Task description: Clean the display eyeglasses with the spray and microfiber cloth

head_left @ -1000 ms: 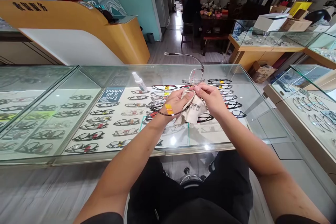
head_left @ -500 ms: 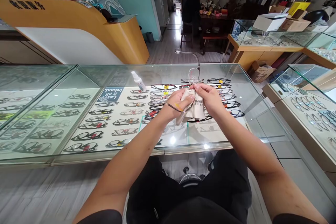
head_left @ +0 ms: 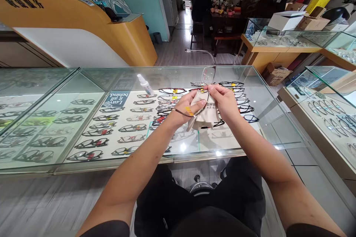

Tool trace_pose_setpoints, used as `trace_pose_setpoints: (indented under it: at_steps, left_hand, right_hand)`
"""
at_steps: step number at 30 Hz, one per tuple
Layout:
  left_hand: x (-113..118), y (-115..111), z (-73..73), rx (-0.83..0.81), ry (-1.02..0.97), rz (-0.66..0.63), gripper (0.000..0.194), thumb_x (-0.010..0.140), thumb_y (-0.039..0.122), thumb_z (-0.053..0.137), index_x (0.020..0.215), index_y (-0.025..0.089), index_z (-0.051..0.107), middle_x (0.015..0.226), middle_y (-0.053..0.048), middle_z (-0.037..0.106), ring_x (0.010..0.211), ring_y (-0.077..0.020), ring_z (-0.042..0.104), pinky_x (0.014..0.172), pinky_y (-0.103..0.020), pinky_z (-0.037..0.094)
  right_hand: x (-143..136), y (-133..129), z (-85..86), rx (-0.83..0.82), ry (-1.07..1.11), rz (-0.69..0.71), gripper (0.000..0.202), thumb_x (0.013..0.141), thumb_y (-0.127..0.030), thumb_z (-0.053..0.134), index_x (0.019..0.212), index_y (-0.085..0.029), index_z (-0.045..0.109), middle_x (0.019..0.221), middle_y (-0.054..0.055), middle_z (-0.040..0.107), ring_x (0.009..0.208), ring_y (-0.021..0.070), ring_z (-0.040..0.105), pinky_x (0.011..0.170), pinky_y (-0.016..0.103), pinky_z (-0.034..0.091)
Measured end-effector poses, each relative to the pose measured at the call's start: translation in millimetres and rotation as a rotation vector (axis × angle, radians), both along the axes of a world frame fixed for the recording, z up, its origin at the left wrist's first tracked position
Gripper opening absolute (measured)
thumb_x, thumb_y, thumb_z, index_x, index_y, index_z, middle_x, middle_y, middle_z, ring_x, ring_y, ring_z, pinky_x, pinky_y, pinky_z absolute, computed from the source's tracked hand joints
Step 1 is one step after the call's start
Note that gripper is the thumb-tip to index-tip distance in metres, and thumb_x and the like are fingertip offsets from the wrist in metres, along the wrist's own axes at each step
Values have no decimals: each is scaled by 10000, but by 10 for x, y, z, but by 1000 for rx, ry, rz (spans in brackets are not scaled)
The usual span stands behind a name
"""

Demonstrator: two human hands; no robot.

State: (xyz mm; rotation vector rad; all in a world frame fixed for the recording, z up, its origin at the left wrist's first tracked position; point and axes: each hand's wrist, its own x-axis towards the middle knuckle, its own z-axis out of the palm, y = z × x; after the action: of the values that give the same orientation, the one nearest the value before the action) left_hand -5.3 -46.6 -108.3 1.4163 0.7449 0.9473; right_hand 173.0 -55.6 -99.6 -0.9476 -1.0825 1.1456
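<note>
Above the glass display case, my left hand is closed on a beige cloth with dark printing. The cloth hangs below my fingers, wrapped over part of a pair of glasses. My right hand pinches the glasses' frame at the cloth's upper right edge. One lens and one temple arm stick up beyond my hands; the other lens is hidden by the cloth and fingers. A white spray bottle stands on the glass, left of my hands.
Rows of glasses lie inside the case beneath my forearms. More display cases are at the right, with boxes on one behind. A person sits at a far table. A wooden counter is at the back left.
The cloth hangs more spread out between my hands. My right hand has shifted slightly right, and the glasses have turned and moved a little right with it.
</note>
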Motion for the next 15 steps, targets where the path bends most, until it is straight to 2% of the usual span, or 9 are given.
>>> trace_pose_setpoints:
  at_steps: [3,6,8,13,15]
  left_hand:
    - [20,-39,47,-29,-33,35,583,777,577,942,1119,160,719,968,-42,729,829,-167,660,751,-267,526]
    - [46,-83,107,-32,-94,111,614,795,686,908,1024,159,690,840,-9,651,708,-124,563,635,-242,457]
    - [51,-90,127,4,-88,133,642,806,748,873,978,161,681,810,2,617,689,-111,521,615,-234,433]
    - [44,-54,116,34,-104,101,653,819,789,836,901,171,641,763,14,586,692,-119,513,638,-245,442]
    - [29,-43,119,39,-74,94,634,835,773,830,856,173,624,740,15,573,675,-120,500,626,-253,426]
  right_hand:
    - [-12,-24,47,33,-37,34,492,730,-726,915,820,-246,858,923,32,709,879,199,602,804,350,499]
    - [-40,-56,94,60,-68,87,474,731,-714,922,808,-249,862,914,34,748,914,213,640,873,372,529]
    - [-53,-70,107,53,-51,115,456,711,-694,943,802,-254,865,892,29,755,922,217,653,900,380,539]
    - [-42,-65,63,19,-2,41,415,733,-639,945,871,-252,885,945,29,759,880,197,624,825,353,511]
    - [4,-25,37,34,-1,-1,403,755,-629,938,893,-254,890,904,21,729,838,179,579,801,342,482]
